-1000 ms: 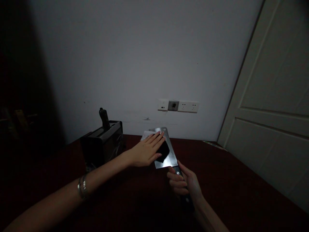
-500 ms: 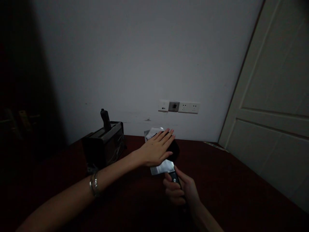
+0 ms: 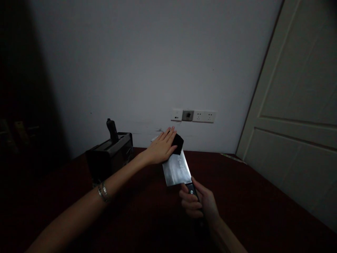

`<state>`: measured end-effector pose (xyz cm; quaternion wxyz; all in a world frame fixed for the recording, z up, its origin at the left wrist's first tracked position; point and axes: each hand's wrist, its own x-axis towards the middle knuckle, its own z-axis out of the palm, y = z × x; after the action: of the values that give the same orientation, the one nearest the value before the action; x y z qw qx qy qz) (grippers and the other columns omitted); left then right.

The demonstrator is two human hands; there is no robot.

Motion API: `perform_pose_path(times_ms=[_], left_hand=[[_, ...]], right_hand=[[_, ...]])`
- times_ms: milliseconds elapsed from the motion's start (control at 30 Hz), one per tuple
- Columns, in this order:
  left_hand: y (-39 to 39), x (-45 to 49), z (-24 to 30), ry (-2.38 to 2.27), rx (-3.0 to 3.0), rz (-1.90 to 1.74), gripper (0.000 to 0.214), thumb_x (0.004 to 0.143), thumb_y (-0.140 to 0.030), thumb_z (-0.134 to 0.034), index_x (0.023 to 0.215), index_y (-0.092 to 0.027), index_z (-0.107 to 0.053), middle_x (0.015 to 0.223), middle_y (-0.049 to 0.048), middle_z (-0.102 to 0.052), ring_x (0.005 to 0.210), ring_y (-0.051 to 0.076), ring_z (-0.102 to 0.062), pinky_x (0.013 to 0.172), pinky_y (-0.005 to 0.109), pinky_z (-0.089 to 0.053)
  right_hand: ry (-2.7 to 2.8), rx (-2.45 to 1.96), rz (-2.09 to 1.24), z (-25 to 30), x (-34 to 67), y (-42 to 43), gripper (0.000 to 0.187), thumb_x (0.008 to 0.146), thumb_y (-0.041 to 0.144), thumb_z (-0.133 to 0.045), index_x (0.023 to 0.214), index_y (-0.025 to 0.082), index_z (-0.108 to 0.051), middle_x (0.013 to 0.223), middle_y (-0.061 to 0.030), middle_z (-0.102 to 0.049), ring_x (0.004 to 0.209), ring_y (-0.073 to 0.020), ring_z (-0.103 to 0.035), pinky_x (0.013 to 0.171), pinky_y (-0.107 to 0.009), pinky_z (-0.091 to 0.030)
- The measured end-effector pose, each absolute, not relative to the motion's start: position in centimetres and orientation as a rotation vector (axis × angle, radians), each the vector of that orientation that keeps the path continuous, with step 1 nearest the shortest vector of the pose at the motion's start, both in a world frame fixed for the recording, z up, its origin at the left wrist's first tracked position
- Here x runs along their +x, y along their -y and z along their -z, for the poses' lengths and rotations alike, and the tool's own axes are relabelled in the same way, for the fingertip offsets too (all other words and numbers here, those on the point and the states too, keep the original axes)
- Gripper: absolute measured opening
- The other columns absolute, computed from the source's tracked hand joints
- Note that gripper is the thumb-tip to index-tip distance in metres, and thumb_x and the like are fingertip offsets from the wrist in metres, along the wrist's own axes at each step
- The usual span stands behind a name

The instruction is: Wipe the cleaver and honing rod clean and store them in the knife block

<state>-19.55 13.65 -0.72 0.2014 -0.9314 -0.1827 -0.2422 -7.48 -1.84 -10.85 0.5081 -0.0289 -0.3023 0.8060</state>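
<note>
My right hand (image 3: 198, 203) is wrapped round the dark handle of a cleaver (image 3: 177, 169), whose broad steel blade points away from me over the dark red table (image 3: 252, 196). My left hand (image 3: 161, 147) lies flat, fingers stretched out, on the far end of the blade. It presses a small black cloth (image 3: 178, 143) against the steel; the cloth sticks out at the fingertips. A bracelet (image 3: 103, 192) sits on my left wrist.
A black knife block (image 3: 112, 155) with one dark handle standing out of it is at the table's back left. A row of wall sockets (image 3: 194, 115) sits behind the blade. A pale door (image 3: 300, 116) stands to the right. The left side is in deep shadow.
My left hand slid with the black cloth from the middle of the blade to its far end. More bare steel shows near the handle now.
</note>
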Motion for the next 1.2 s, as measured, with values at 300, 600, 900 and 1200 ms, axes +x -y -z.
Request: perform_pose_path(times_ms=[300, 600, 900, 1200], left_hand=[[-11.2, -20.6, 2.4, 0.373, -2.606, 0.588, 0.061, 0.092, -0.038, -0.022, 0.141, -0.009, 0.0, 0.149, 0.0122, 0.002, 0.136, 0.022, 0.008, 0.111, 0.038, -0.008], [-7.6, -20.7, 3.4, 0.194, -2.714, 0.519, 0.065, 0.09, -0.039, -0.032, 0.141, -0.008, -0.005, 0.149, 0.0129, 0.0, 0.136, 0.023, 0.008, 0.111, 0.038, -0.007], [-8.3, -20.9, 2.9, 0.134, -2.906, 0.513, 0.075, 0.087, -0.048, -0.038, 0.142, -0.011, -0.002, 0.149, 0.0108, 0.004, 0.136, 0.021, 0.008, 0.111, 0.038, -0.01], [-8.3, -21.0, 2.6, 0.068, -2.994, 0.624, 0.082, 0.083, -0.052, -0.045, 0.142, -0.013, -0.002, 0.149, 0.011, 0.002, 0.136, 0.023, 0.007, 0.111, 0.042, -0.012]], right_hand=[[0.7, -0.038, -1.903, 10.7, -6.6, 1.8, 0.029, 0.085, 0.035, -0.049, 0.075, 0.009, -0.056, 0.051, 0.0082, -0.031, 0.036, -0.0005, -0.018, 0.028, -0.008, -0.021], [0.729, -0.046, -1.916, 10.7, -6.1, 1.5, 0.031, 0.085, 0.035, -0.049, 0.074, 0.008, -0.059, 0.052, 0.0076, -0.031, 0.037, -0.0007, -0.017, 0.029, -0.009, -0.023], [0.73, -0.088, -1.98, 11.5, -6.5, 1.2, 0.031, 0.081, 0.038, -0.054, 0.072, 0.009, -0.058, 0.053, 0.0075, -0.032, 0.037, -0.001, -0.018, 0.029, -0.009, -0.023], [0.747, -0.123, -1.988, 11.6, -6.9, 1.6, 0.03, 0.078, 0.039, -0.058, 0.073, 0.009, -0.057, 0.054, 0.0068, -0.035, 0.038, -0.0012, -0.021, 0.031, -0.01, -0.024]])
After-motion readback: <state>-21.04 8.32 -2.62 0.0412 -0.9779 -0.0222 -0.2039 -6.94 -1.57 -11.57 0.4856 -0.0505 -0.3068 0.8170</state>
